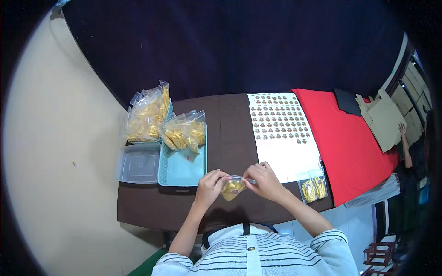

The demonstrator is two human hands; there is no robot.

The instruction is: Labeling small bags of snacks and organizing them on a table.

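A clear zip bag (232, 188) of yellow snack pieces hangs between my two hands, just over the front of the brown-covered table. My left hand (212, 185) pinches the bag's top edge at its left end. At the other end of that edge, my right hand (264, 179) has its fingers closed on the plastic. Part of a small dark label shows on the bag's front. Whether the zip is sealed I cannot tell. Just right of my right hand, a sheet of round brown stickers (278, 138) lies flat, its lower part bare white.
Several filled bags (186, 131) lean in a light blue tray (182, 169); more bags (147, 115) are heaped behind a clear lidded box (139, 163). Two labelled bags (313, 187) lie right. Beyond are a red cloth (340, 147), cardboard (382, 119) and another person's hand (402, 129).
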